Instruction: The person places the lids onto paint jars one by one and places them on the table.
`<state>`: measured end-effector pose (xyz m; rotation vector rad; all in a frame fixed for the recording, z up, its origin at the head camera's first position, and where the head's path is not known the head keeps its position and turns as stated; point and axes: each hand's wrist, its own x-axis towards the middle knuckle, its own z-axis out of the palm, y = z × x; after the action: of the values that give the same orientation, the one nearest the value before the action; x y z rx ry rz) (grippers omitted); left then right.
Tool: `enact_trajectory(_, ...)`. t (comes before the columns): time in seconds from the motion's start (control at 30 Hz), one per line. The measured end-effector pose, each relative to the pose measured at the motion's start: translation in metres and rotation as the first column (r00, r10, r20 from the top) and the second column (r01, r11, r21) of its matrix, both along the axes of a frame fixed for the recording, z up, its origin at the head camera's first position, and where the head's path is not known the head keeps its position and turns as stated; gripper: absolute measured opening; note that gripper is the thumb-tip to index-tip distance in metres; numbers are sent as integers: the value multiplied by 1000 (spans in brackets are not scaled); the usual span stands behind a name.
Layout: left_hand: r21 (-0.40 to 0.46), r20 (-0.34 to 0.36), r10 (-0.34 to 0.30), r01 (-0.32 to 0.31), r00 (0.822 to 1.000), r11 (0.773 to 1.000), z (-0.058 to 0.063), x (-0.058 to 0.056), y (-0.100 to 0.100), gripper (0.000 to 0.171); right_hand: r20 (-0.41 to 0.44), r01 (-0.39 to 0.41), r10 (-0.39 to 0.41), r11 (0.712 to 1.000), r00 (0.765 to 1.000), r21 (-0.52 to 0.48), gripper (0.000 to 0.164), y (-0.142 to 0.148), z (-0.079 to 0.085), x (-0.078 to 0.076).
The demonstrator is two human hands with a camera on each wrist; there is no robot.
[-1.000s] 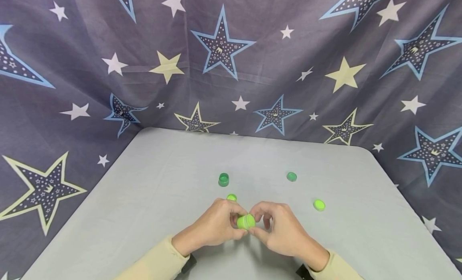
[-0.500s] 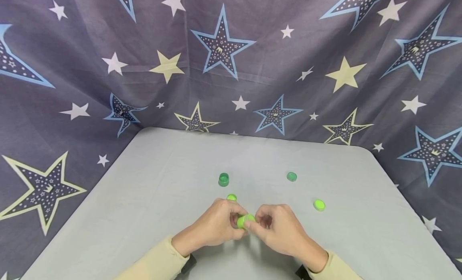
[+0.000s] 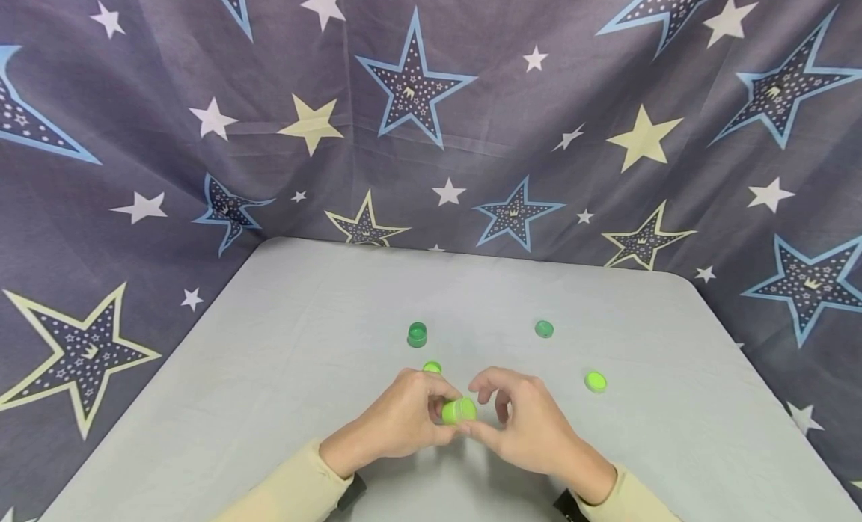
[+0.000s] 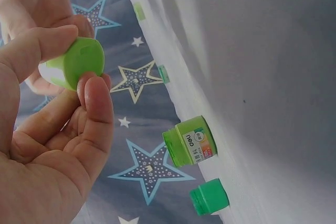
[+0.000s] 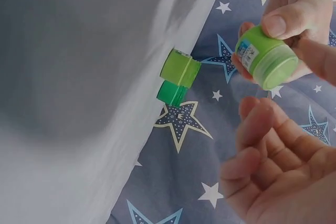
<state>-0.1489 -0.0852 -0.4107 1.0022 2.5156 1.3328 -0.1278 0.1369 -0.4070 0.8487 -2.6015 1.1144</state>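
Observation:
My left hand [image 3: 404, 413] pinches a small lime-green paint jar [image 3: 459, 410] between thumb and fingers, tilted on its side with its lidded end toward the right. In the right wrist view, the translucent lid [image 5: 277, 67] sits on the jar's mouth. My right hand [image 3: 521, 421] is just beside that end, its thumb tip at the lid's lower edge and its loosely bent fingers apart from the jar. A second lime-green jar [image 4: 191, 142] with a "deli" label stands beyond the left hand, partly hidden in the head view.
A dark green jar [image 3: 417, 335] stands behind the second lime jar on the white table [image 3: 323, 312]. Toward the right lie a dark green lid [image 3: 544, 329] and a lime-green lid [image 3: 595, 381]. A star-patterned cloth [image 3: 471, 163] hangs around the table.
The right hand's thumb and fingers moved over the lid end of the jar, then the fingers lifted away and spread. The left hand keeps its hold in the same place.

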Motion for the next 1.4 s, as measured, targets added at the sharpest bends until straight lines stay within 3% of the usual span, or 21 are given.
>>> enact_trajectory(0.13, 4, -3, -1, 1, 1000, 1000, 0, 0, 0, 22, 1, -50, 50, 999, 999, -16, 40, 0, 1, 0)
enact_trajectory(0.4, 4, -3, 3, -3, 1000, 1000, -1, 0, 0, 22, 11, -78, 79, 996, 997, -46, 35, -1, -2, 1)
enact_trajectory(0.77, 3, -18, 3, -3, 1000, 1000, -2, -1, 1, 21, 41, -48, 48, 999, 998, -12, 20, -2, -2, 2)
enact_trajectory(1.4, -4, -26, -1, 1, 1000, 1000, 0, 0, 1, 22, 33, -32, 31, 999, 999, 12, 17, -1, 1, 2)
